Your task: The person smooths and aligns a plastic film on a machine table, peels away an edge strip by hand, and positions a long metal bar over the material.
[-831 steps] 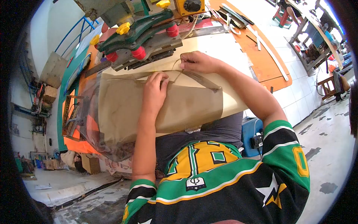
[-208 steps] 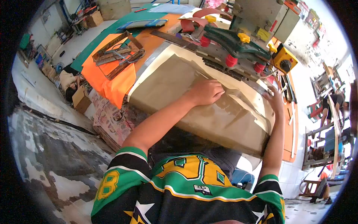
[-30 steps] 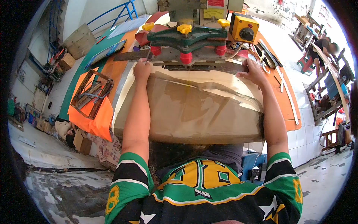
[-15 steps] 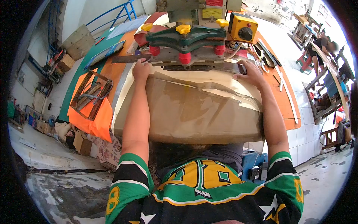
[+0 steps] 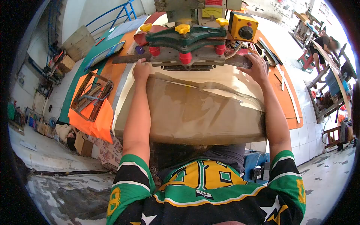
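Right hand [image 5: 257, 70] slightly farther forward, fingers wide at the metal bar [image 5: 236, 61] (left hand [image 5: 142, 71] grip unclear).

Green, black and yellow jersey [image 5: 202, 191] with white stars.

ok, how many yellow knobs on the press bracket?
3, all atop the green bracket: left knob at its left end, middle knob at its centre, right knob at its right end, near the yellow control box.
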Demonstrator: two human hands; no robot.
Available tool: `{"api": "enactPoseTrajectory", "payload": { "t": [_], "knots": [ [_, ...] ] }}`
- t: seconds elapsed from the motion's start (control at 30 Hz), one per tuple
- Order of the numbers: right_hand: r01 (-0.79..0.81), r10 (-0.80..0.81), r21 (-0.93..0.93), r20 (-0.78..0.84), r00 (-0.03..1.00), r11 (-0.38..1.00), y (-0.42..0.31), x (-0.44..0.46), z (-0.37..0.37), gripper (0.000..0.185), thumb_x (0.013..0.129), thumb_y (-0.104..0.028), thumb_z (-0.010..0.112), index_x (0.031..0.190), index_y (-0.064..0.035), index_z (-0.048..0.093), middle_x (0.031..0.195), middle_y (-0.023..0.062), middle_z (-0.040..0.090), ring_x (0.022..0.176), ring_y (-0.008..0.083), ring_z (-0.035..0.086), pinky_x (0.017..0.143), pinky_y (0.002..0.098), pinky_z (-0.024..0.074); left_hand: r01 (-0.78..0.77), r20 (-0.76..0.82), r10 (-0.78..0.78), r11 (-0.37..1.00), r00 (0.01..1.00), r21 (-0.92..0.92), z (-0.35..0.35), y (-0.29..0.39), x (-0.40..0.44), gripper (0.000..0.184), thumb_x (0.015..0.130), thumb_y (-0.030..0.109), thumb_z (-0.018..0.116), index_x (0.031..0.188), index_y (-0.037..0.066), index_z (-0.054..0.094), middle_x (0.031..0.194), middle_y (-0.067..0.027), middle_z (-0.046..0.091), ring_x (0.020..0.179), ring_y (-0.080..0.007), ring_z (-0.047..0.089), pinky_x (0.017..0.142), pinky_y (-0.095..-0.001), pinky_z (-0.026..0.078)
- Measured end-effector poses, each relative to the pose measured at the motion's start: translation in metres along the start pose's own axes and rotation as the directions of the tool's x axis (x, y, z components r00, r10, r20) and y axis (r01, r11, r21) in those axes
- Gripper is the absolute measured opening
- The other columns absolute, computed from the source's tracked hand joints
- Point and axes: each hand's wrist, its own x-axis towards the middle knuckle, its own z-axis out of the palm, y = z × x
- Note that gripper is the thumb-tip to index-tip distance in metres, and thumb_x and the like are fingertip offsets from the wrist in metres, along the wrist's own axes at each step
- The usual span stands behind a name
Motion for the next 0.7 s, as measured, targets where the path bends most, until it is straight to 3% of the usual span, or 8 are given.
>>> {"api": "enactPoseTrajectory", "payload": {
  "t": [0.27, 0.4, 0.47, 0.53, 0.63, 0.7],
  "knots": [
    [0.02, -0.036, -0.124, -0.13, 0.991, 0.992, 0.0, 0.001, -0.004, 0.066, 0.069, -0.05, 0.091, 0.12, -0.0164, 0.069, 0.124, 0.0051, 0.069, 0.118, 0.0285, 0.063, 0.105, 0.0479, 0.0434, -0.017, -0.012, 0.017, 0.999, 1.0, 0.035, -0.004, 0.006, -0.006, 0.039, 0.093, 0.032, 0.062, 0.128, 0.017, 0.07, 0.122, -0.02, 0.073, 0.12, -0.0386, 0.065, 0.107, -0.0493, 0.045],
    [0.031, -0.047, -0.103, -0.148, 0.988, 0.994, 0.008, -0.002, -0.006, 0.064, 0.068, -0.049, 0.091, 0.119, -0.0178, 0.069, 0.12, 0.0038, 0.069, 0.114, 0.0275, 0.064, 0.102, 0.0456, 0.0439, -0.059, 0.006, 0.058, 0.995, 0.998, 0.077, -0.001, 0.003, -0.003, 0.04, 0.093, 0.032, 0.058, 0.127, 0.015, 0.07, 0.121, -0.0194, 0.074, 0.12, -0.0381, 0.066, 0.108, -0.0487, 0.043],
    [-0.089, 0.088, -0.075, -0.013, 0.996, 0.993, 0.011, -0.001, -0.009, 0.065, 0.07, -0.05, 0.09, 0.125, -0.0225, 0.068, 0.128, 0.0014, 0.068, 0.122, 0.0267, 0.063, 0.113, 0.0563, 0.0384, -0.064, 0.003, 0.064, 0.994, 0.998, 0.084, -0.002, 0.005, -0.007, 0.041, 0.093, 0.032, 0.057, 0.127, 0.015, 0.07, 0.119, -0.0194, 0.074, 0.119, -0.0379, 0.066, 0.108, -0.0475, 0.043],
    [-0.096, 0.096, -0.055, 0.004, 0.995, 0.994, 0.011, 0.0, -0.012, 0.064, 0.07, -0.051, 0.09, 0.124, -0.0225, 0.068, 0.128, 0.0015, 0.068, 0.122, 0.0266, 0.063, 0.113, 0.056, 0.0381, -0.07, 0.001, 0.07, 0.993, 0.998, 0.092, -0.005, 0.008, -0.008, 0.041, 0.092, 0.031, 0.056, 0.127, 0.014, 0.07, 0.118, -0.0194, 0.075, 0.118, -0.0378, 0.067, 0.108, -0.0464, 0.043],
    [-0.091, 0.091, -0.033, 0.01, 0.996, 0.995, 0.015, -0.001, -0.011, 0.064, 0.07, -0.051, 0.09, 0.124, -0.0219, 0.069, 0.127, 0.0015, 0.068, 0.123, 0.0269, 0.063, 0.113, 0.0557, 0.038, -0.043, 0.071, 0.038, 0.997, 0.997, 0.066, -0.009, 0.01, -0.009, 0.045, 0.091, 0.031, 0.056, 0.132, 0.015, 0.067, 0.131, -0.017, 0.07, 0.125, -0.035, 0.064, 0.114, -0.0504, 0.038],
    [-0.078, 0.078, -0.029, -0.002, 0.997, 0.997, 0.014, -0.002, -0.01, 0.064, 0.07, -0.052, 0.09, 0.123, -0.0213, 0.069, 0.127, 0.0015, 0.068, 0.123, 0.0272, 0.063, 0.113, 0.0556, 0.0382, -0.028, 0.169, 0.003, 0.989, 0.986, 0.147, -0.007, 0.008, -0.006, 0.052, 0.093, 0.031, 0.053, 0.143, 0.017, 0.059, 0.15, -0.0122, 0.058, 0.136, -0.032, 0.056, 0.12, -0.0582, 0.029]
  ]
}}
